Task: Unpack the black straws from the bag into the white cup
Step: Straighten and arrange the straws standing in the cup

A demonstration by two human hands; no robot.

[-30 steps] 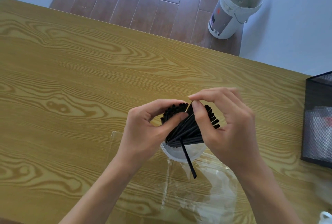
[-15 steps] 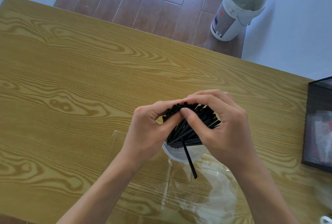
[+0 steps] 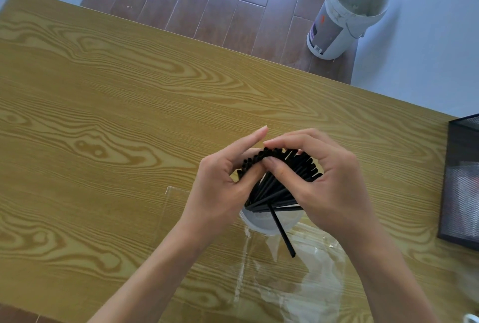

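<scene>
Bench (image 3: 129, 105) is yellow-brown laminate with bold printed wood grain, matte, flat. White cup (image 3: 261, 221) stands on it, round rim, plastic-looking; only the near arc of rim and wall shows, the rest is covered by straws and hands. Black straws (image 3: 274, 190) stand in the cup, thin, straight, smooth tubes fanned out away from the viewer, open round ends visible along the top of the fan. One single straw (image 3: 281, 232) sticks out the other way, over the cup's near rim, slanting down across the bag. Clear bag (image 3: 305, 271) lies flat on the bench just in front of the cup, crinkled glossy film, hard to trace; its edges fade into the wood grain and its near end is cut off by the frame.

Left hand (image 3: 220, 188) has thumb and fingers closed on the left tips of the fan, index finger stretched out straight past them. Right hand (image 3: 329, 182) is curled over the right side of the fan, thumb pressing the straws from the front, fingers arched over the tips.

Right of the cup, a black mesh basket (image 3: 461, 188), cropped by the frame; contents blurred. Beyond the bench, a dirty white bucket (image 3: 339, 16) on brown floor planks.
</scene>
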